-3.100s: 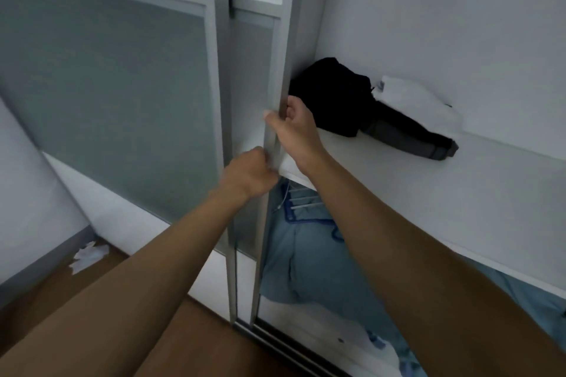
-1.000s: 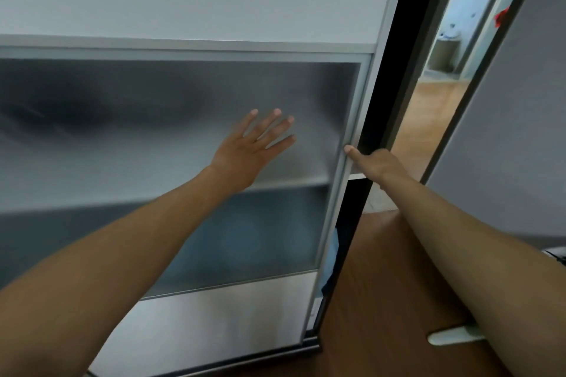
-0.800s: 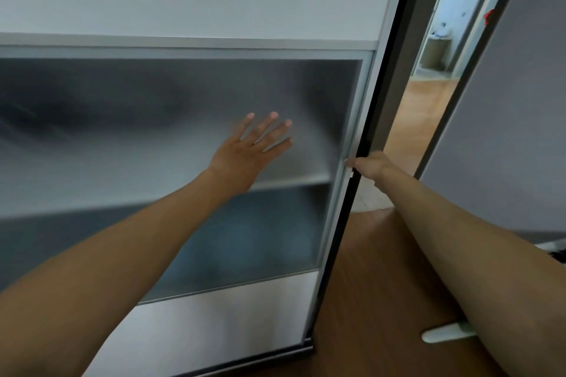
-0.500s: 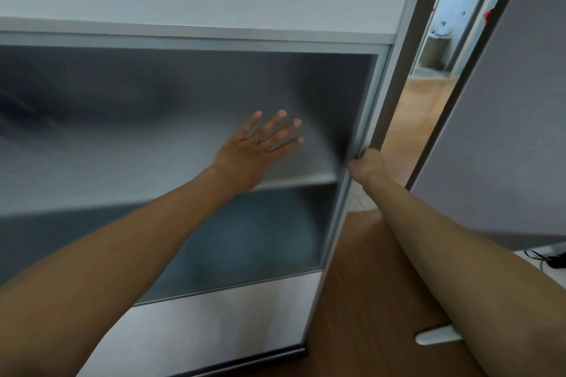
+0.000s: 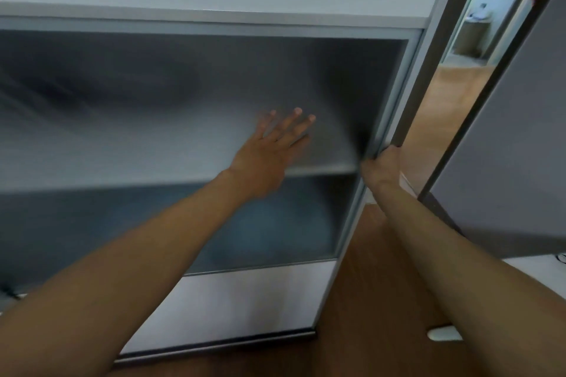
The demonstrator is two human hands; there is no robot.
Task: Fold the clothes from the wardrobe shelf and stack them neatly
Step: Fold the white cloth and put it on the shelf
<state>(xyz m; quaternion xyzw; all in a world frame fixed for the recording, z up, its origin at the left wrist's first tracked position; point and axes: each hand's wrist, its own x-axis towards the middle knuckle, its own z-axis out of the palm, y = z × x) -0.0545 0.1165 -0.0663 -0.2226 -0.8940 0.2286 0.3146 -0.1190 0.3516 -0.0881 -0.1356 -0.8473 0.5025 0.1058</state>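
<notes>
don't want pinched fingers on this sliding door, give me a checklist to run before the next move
1. Flat left hand on the frosted panel: ok.
2. Grip of the right hand curled round the door edge: ok.
3. Its fingertips clear of the dark post: cannot tell, they are hidden behind the edge.
4. Open way to the shelf: not ok, the panel covers it.
5. Clothes on that shelf: cannot tell, only a dark blur shows through the panel.
</notes>
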